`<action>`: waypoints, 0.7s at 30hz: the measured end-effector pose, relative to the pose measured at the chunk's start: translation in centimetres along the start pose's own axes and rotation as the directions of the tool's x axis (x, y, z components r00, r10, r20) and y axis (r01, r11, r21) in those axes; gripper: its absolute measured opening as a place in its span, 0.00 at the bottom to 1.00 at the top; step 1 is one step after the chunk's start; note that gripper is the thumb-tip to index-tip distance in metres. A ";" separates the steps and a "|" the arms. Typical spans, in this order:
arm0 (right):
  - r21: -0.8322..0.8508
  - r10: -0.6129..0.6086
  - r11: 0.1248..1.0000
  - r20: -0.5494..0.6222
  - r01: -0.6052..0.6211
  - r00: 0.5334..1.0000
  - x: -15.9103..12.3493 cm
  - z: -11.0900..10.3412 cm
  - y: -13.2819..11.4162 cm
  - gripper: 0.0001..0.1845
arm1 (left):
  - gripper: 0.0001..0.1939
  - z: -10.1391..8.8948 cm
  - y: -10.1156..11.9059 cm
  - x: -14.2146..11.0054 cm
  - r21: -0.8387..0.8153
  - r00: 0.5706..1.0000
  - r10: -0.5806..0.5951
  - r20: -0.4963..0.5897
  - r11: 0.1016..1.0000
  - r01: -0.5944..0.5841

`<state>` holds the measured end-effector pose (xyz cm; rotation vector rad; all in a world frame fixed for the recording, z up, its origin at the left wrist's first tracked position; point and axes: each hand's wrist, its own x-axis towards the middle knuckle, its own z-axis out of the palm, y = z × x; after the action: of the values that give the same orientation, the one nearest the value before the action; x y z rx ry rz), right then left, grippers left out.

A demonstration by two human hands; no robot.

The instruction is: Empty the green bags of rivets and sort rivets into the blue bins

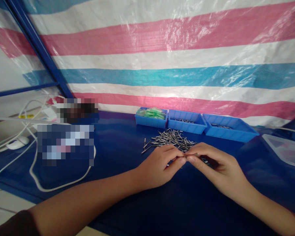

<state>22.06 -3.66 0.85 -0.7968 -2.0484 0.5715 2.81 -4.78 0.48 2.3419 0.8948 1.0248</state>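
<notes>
My left hand [163, 164] and my right hand [217, 167] meet fingertip to fingertip above the blue table, each closed in a pinch. Between them is a thin metal pin [197, 154], mostly covered by the fingers; a short bit of it shows at the right fingertips. Just behind the hands lies a loose pile of metal pins [173, 137], dark and silvery, pointing every which way. Some more pins show under the right hand's fingers.
Three blue bins stand behind the pile: one with green plastic packets [152, 113], a middle bin [190, 126] and a right bin [231, 132] with some pins. A clear plastic container [285, 152] sits at right. White cables [64, 189] and a mouse [17, 143] lie left.
</notes>
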 end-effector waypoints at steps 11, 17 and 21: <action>0.051 0.140 0.989 -0.105 -0.135 0.985 0.4 0.1 -0.7 0.06 | 0.07 -0.2 0.3 0.3 -0.042 0.984 -0.137 -0.111 0.990 0.133; 0.057 0.148 0.988 -0.086 -0.144 0.985 0.4 0.2 -0.4 0.05 | 0.08 -0.1 0.2 0.1 -0.054 0.990 -0.134 -0.047 0.990 0.132; 0.057 0.135 0.990 -0.060 -0.131 0.989 0.3 0.2 -0.6 0.05 | 0.07 -0.1 0.2 0.2 -0.054 0.990 -0.124 -0.067 0.991 0.120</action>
<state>21.58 -3.84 1.30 -0.9139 -1.9239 0.6635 2.89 -4.78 0.81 2.1927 1.0137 1.0720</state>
